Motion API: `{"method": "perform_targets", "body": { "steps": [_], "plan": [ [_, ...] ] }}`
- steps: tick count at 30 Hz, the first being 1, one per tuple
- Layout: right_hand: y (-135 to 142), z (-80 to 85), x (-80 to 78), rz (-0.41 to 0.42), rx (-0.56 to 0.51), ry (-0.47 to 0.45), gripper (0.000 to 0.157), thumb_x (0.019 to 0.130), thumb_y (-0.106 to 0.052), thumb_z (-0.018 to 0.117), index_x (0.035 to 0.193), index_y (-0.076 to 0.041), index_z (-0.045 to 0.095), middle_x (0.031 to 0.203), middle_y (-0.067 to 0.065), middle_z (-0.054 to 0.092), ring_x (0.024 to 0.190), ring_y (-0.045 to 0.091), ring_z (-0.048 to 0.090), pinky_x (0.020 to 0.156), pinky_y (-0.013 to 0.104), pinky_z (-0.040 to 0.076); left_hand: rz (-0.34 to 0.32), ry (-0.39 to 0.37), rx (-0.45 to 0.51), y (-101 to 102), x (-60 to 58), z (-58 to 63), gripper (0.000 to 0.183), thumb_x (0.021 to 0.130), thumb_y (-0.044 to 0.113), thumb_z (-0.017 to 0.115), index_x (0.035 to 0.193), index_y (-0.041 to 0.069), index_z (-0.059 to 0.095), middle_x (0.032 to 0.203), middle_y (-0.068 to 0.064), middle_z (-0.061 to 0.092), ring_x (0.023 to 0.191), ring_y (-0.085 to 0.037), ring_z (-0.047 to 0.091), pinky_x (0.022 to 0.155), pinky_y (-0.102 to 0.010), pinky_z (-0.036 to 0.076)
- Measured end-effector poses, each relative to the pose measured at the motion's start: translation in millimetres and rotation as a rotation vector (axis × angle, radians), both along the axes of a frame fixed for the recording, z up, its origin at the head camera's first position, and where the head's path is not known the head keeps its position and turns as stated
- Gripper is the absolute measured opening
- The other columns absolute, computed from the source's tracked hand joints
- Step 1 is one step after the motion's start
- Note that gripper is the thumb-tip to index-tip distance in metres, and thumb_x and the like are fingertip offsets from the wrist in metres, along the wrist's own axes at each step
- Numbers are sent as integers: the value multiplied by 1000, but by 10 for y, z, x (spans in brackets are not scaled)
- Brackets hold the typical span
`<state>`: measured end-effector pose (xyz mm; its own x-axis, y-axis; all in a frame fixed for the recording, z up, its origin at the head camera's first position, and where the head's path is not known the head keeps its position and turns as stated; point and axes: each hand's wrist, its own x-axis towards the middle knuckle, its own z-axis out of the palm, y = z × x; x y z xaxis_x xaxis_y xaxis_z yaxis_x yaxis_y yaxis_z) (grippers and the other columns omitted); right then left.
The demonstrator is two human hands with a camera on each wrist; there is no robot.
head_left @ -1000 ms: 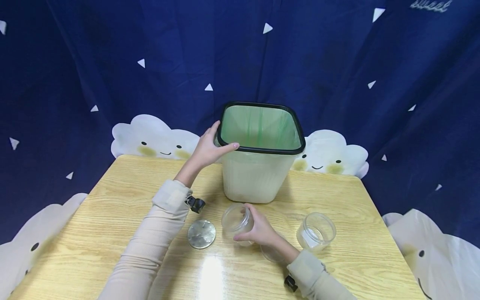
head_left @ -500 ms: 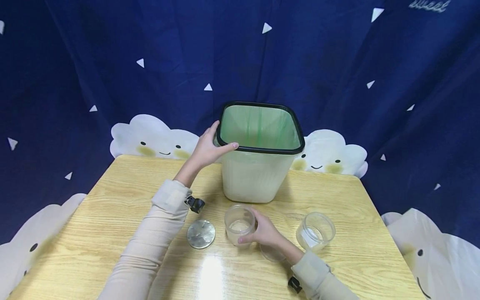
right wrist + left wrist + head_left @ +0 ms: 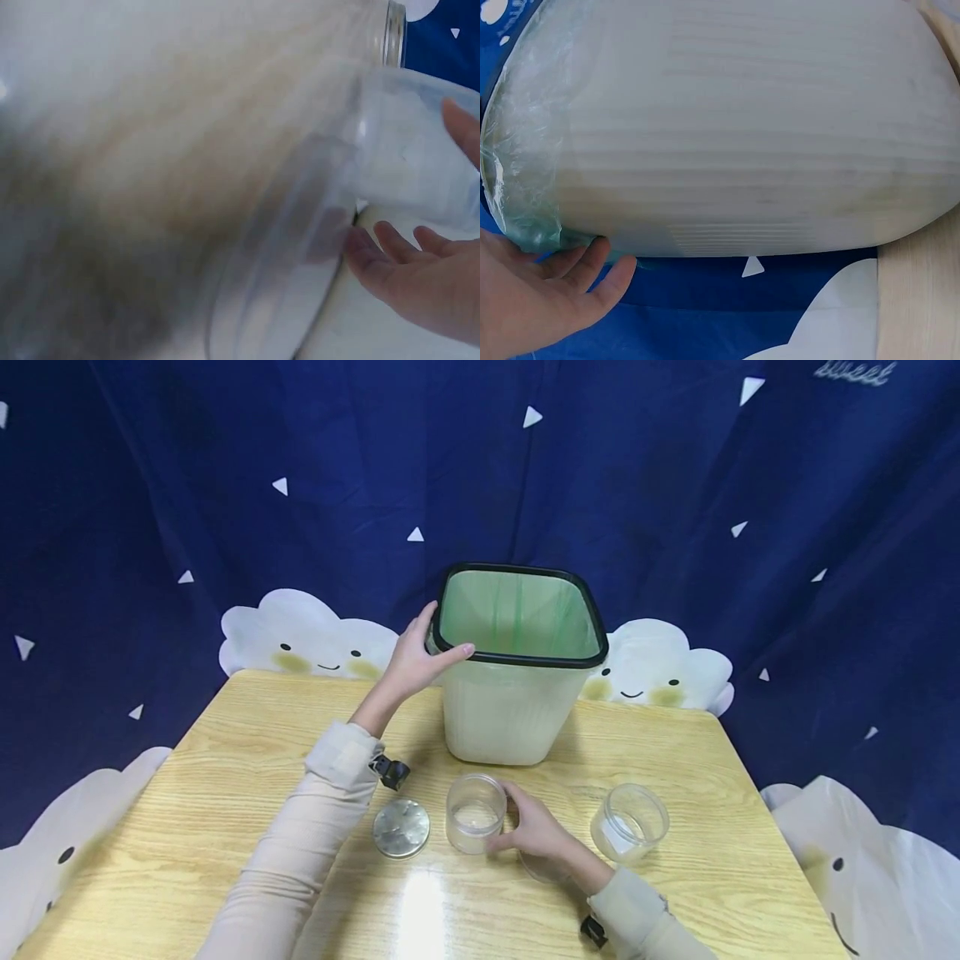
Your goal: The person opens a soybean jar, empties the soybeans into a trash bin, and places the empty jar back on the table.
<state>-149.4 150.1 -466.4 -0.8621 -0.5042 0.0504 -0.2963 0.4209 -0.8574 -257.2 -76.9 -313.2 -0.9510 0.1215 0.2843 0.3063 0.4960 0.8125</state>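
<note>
In the head view my left hand [image 3: 420, 652] holds the trash bin [image 3: 510, 710] at its left front corner. Its thumb lies over the black rim, and the fingers reach along the outer side. The left wrist view shows those fingers [image 3: 592, 274] bent beside the green bin liner [image 3: 532, 180]. My right hand [image 3: 536, 827] is just right of a clear plastic jar [image 3: 476, 825], thumb and fingers spread apart. The jar stands upright and uncapped on the table. In the right wrist view the jar [image 3: 412, 157] shows between thumb and fingers; contact is unclear.
Left of the jar lies a silvery round lid [image 3: 401, 828]. A clear round piece [image 3: 542, 868] sits partly under my right wrist. Farther right, a second clear jar [image 3: 630, 822] leans on its side. The wooden table [image 3: 262, 760] meets a blue curtain [image 3: 337, 468] behind.
The jar was tilted in my right hand and now stands upright on the table. My right hand has loosened and drawn slightly right. The left hand stays at the bin.
</note>
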Motion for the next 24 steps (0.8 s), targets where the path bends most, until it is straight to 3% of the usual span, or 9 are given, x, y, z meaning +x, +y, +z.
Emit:
{"method": "perform_targets", "body": {
  "steps": [5,9,12,16,24],
  "plan": [
    [112,14,-33,-30,43,78,60,68,-3,76,121,5,49,113,20,56,97,36,55,83,49,45,3,34,18,-27,26,-64,84,81,42,62,146,12,18,146,-15,23,133,-27,22,105,-44,22],
    [178,80,-47,-67,57,96,40,78,-6,69,113,6,53,102,17,60,87,30,59,72,39,50,-3,98,68,-72,83,-135,72,85,34,59,142,6,27,138,-19,36,121,-30,39,93,-43,39],
    [222,136,-68,-95,63,121,28,82,-9,66,105,6,58,91,11,62,79,21,59,67,31,49,3,154,154,-109,158,-203,54,86,23,60,132,-1,42,121,-19,51,103,-29,53,77,-40,48],
    [275,225,-85,-139,69,185,12,82,-10,65,88,0,62,76,1,61,67,10,56,61,24,47,41,200,232,-171,266,-311,33,85,14,61,113,-5,55,106,-18,59,91,-28,58,70,-33,48],
    [410,425,-69,-211,60,264,8,80,-7,67,74,-7,62,63,-6,54,55,4,48,49,21,42,100,262,184,-300,484,-480,18,83,10,63,93,-3,58,88,-16,60,78,-25,59,61,-26,45]
  ]
}}
